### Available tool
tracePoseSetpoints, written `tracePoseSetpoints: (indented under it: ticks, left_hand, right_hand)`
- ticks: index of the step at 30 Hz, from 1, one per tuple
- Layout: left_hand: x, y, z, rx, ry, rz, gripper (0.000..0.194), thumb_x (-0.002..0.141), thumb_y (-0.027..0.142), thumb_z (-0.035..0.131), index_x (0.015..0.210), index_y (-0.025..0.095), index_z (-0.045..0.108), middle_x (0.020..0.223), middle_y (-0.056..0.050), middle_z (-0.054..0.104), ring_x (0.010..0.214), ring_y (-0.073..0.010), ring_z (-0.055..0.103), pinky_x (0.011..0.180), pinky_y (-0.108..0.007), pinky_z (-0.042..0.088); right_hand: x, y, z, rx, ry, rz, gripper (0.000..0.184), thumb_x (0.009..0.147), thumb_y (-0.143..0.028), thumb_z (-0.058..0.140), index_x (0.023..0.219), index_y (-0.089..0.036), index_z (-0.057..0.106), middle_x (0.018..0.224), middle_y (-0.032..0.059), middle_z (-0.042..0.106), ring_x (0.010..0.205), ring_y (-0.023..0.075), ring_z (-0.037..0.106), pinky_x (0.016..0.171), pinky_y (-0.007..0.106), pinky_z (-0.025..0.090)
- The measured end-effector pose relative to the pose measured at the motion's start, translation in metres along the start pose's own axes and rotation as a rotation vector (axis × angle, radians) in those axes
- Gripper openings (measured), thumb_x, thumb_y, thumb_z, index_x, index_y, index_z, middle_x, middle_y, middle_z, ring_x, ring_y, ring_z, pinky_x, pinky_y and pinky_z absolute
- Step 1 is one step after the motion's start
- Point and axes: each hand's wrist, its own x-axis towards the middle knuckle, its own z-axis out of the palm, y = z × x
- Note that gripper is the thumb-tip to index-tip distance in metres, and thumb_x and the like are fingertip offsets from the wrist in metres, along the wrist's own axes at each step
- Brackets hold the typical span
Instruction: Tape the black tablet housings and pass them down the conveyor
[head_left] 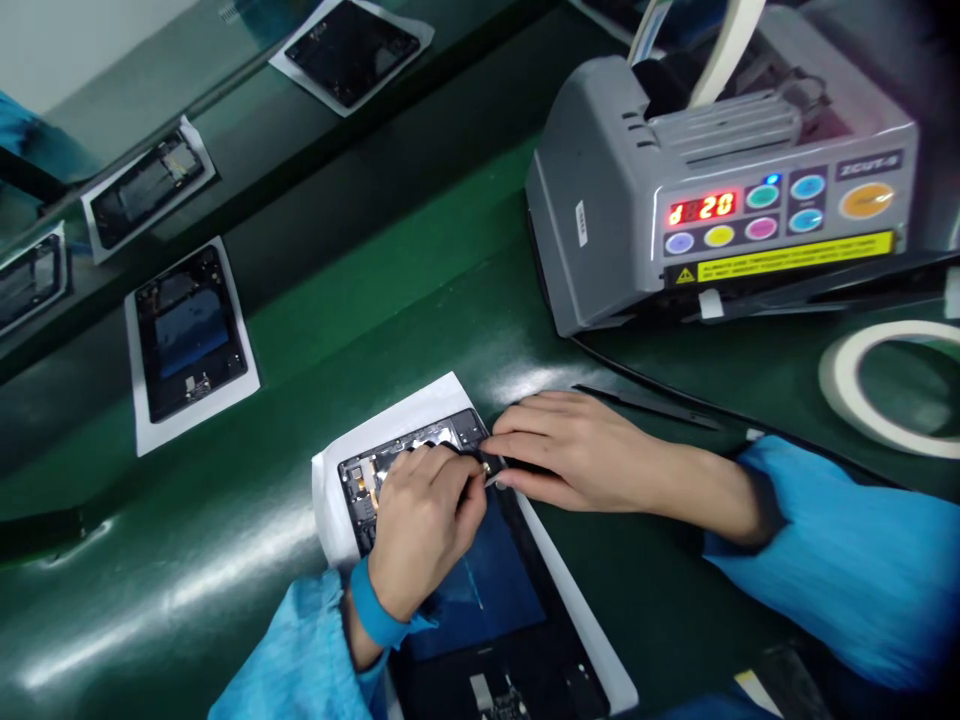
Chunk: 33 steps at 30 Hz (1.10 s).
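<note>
An opened tablet (495, 580) lies on a white sheet (334, 500) in front of me, its inner parts and a dark blue panel exposed. Over its upper part, my left hand (427, 515) is closed in a pinch at the tablet's right edge. My right hand (562, 450) reaches in from the right, thumb and fingers drawn together at the same spot. A tiny pale piece (492, 480) shows between the fingertips; its kind is too small to tell. A blue band (373, 605) circles my left wrist. My left hand covers some of the inner parts.
A grey tape dispenser (600, 200) with a lit display stands at the upper right. Nearby are black tweezers (649, 405), a cable (795, 440) and a tape roll (844, 390). Another opened tablet (187, 330) lies left on the green surface (360, 300); several more lie beyond.
</note>
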Motion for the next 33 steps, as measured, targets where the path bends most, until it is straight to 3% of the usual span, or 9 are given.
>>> tracePoseSetpoints:
  ticks: [11, 21, 28, 33]
  left_hand:
    - [0.002, 0.004, -0.001, -0.058, -0.022, -0.036, 0.008, 0.087, 0.016, 0.055, 0.082, 0.018, 0.06, 0.075, -0.001, 0.06, 0.071, -0.0171, 0.05, 0.068, -0.032, 0.035]
    - [0.004, 0.009, 0.0, -0.088, -0.028, -0.099, 0.007, 0.085, 0.015, 0.059, 0.08, 0.019, 0.061, 0.073, 0.001, 0.06, 0.073, -0.0169, 0.05, 0.069, -0.033, 0.033]
    - [0.004, 0.01, 0.0, -0.069, -0.009, -0.051, 0.007, 0.087, 0.016, 0.057, 0.082, 0.017, 0.061, 0.074, -0.001, 0.06, 0.072, -0.0163, 0.051, 0.069, -0.032, 0.035]
    - [0.004, 0.008, -0.001, -0.084, 0.0, -0.024, 0.005, 0.087, 0.014, 0.057, 0.086, 0.017, 0.061, 0.076, -0.002, 0.061, 0.073, -0.0157, 0.051, 0.069, -0.032, 0.036]
  right_hand:
    - [0.0, 0.0, -0.001, -0.013, -0.051, -0.026, 0.029, 0.093, -0.036, 0.046, 0.105, -0.017, 0.065, 0.098, 0.0067, 0.063, 0.082, 0.0198, 0.054, 0.073, 0.035, 0.043]
    - [-0.003, -0.003, -0.001, 0.112, -0.043, 0.011, 0.033, 0.095, -0.037, 0.043, 0.107, -0.014, 0.065, 0.096, 0.0088, 0.064, 0.085, 0.0197, 0.055, 0.076, 0.035, 0.046]
    - [-0.005, -0.005, -0.001, 0.038, 0.011, -0.002, 0.033, 0.094, -0.036, 0.044, 0.103, -0.013, 0.066, 0.093, 0.009, 0.065, 0.084, 0.0206, 0.055, 0.076, 0.036, 0.046]
    - [-0.004, -0.005, -0.001, -0.002, -0.028, 0.002, 0.032, 0.094, -0.036, 0.044, 0.101, -0.014, 0.066, 0.09, 0.0071, 0.063, 0.081, 0.0198, 0.053, 0.071, 0.035, 0.043]
